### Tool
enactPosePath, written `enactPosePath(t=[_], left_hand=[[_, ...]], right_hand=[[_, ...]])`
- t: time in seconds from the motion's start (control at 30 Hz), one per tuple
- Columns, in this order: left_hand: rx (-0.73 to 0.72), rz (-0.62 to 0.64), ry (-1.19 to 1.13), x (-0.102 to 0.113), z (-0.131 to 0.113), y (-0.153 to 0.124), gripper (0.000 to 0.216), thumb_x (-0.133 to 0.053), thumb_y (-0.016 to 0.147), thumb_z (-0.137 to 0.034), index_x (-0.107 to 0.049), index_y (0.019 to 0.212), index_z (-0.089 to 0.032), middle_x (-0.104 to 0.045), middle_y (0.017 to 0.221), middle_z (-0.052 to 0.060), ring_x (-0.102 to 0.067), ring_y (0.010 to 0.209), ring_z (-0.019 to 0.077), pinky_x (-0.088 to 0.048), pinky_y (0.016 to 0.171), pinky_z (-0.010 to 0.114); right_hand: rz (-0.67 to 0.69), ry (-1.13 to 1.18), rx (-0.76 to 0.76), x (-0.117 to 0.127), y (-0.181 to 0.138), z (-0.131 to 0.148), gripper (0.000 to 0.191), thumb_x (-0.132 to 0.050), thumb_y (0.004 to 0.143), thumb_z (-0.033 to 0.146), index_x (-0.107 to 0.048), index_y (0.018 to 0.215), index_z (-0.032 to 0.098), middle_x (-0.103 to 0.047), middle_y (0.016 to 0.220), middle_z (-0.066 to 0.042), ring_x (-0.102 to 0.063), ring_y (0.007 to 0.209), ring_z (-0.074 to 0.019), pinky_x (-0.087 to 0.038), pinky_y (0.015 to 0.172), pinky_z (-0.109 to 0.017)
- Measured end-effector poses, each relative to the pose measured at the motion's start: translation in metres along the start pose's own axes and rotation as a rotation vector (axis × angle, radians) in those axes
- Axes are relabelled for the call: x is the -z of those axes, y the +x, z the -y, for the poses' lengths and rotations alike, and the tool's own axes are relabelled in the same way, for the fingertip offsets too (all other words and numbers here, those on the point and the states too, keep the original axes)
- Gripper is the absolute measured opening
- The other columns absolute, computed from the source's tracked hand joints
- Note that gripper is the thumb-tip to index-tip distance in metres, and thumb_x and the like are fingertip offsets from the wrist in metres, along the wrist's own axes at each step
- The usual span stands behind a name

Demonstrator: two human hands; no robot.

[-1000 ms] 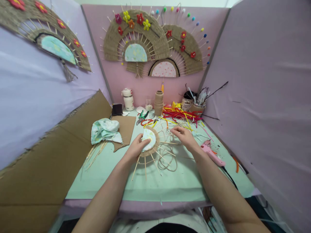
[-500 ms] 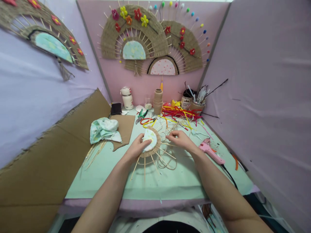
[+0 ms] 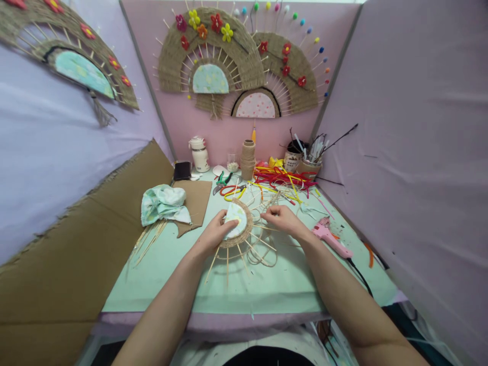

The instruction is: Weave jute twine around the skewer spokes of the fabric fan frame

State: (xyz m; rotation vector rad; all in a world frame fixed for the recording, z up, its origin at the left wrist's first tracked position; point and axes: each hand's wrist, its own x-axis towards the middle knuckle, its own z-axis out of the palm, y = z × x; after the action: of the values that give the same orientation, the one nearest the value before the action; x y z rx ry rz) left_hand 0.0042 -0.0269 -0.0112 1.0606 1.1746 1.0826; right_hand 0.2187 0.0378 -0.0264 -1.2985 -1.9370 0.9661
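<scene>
My left hand grips the straight edge of a small half-round fan, thumb on its pale floral cloth centre. A band of wound twine borders the cloth, and thin wooden sticks fan outward from it. Just right of the fan, my right hand is closed in a pinch near the stick ends; twine seems to run at its fingertips, though the strand is too fine to follow fully. Loose loops of twine lie on the table under the sticks.
A pink glue gun lies right of my right forearm. Behind the fan are scissors, green-handled pliers, a twine spool and red pipe cleaners. Crumpled cloth and cardboard sit left. Finished fans hang behind.
Both hands stay almost in place. The fan's lower sticks have shifted very slightly, and the twine near the right hand lies a little differently.
</scene>
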Motion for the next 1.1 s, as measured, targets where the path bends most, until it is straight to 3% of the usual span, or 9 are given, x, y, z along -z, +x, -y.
enactPosePath(t=[0.7, 1.1], left_hand=[[0.004, -0.004, -0.001, -0.002, -0.0011, -0.0004, 0.036, -0.071, 0.068, -0.034, -0.054, 0.094, -0.015, -0.067, 0.079, 0.001, -0.062, 0.065, 0.0129, -0.045, 0.058, 0.022], [-0.003, -0.015, 0.005, -0.001, -0.0011, -0.0007, 0.041, -0.072, 0.065, -0.036, -0.055, 0.096, -0.015, -0.067, 0.079, 0.002, -0.061, 0.064, 0.0141, -0.044, 0.057, 0.023]], right_hand=[[0.013, 0.004, -0.025, 0.0001, -0.0024, 0.0034, 0.036, -0.055, 0.072, 0.045, -0.046, 0.052, 0.018, -0.037, 0.052, 0.004, -0.033, 0.052, -0.0094, -0.028, 0.052, -0.023], [0.016, 0.021, -0.002, -0.0004, 0.003, -0.005, 0.04, -0.041, 0.082, 0.044, -0.056, 0.057, 0.016, -0.054, 0.058, 0.0, -0.048, 0.058, -0.013, -0.037, 0.06, -0.025]])
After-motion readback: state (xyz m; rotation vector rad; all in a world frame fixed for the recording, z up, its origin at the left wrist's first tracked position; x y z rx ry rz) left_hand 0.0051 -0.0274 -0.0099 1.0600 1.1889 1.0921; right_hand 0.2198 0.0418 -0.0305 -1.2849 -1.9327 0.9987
